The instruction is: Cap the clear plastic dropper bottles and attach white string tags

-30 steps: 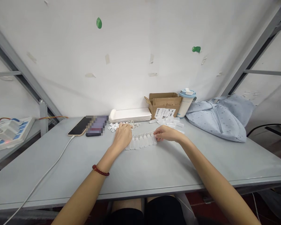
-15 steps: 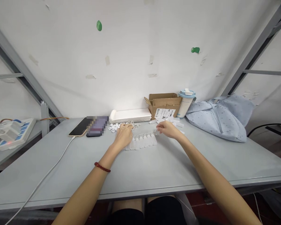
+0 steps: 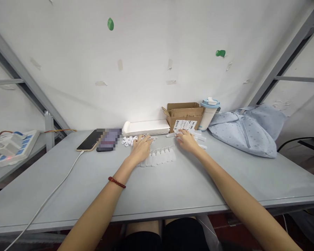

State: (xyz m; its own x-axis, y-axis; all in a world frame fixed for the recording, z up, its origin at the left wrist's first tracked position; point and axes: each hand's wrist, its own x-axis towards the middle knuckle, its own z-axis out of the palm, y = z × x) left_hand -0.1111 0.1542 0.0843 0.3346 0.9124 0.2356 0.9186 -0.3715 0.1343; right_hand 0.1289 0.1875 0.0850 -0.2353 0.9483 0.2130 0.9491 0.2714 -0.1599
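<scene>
Several frosted, translucent tag-like pieces [image 3: 162,157] lie side by side in a row on the grey table, with thin white cord along their tops. My left hand [image 3: 141,149] rests over the left end of this row. Its fingers are spread and reach a tangle of white cord [image 3: 154,138], beside a heap of small white caps [image 3: 127,141]. To the right of the row, my right hand [image 3: 186,141] has its fingers stretched apart over a loose group of clear plastic pieces [image 3: 201,137]. Its fingertips touch or nearly touch these pieces; I cannot tell which.
Along the wall stand a stack of flat white boxes [image 3: 148,127], an open cardboard box [image 3: 187,113] and a blue-lidded cup [image 3: 208,115]. A light blue cloth bag [image 3: 243,134] lies right. Two phones, one black-screened [image 3: 90,141] with a charging cable [image 3: 54,186], lie left.
My right hand has moved from the right end of the row toward the clear pieces, and its fingers have spread. My left hand has shifted slightly to the right, its fingers now more apart.
</scene>
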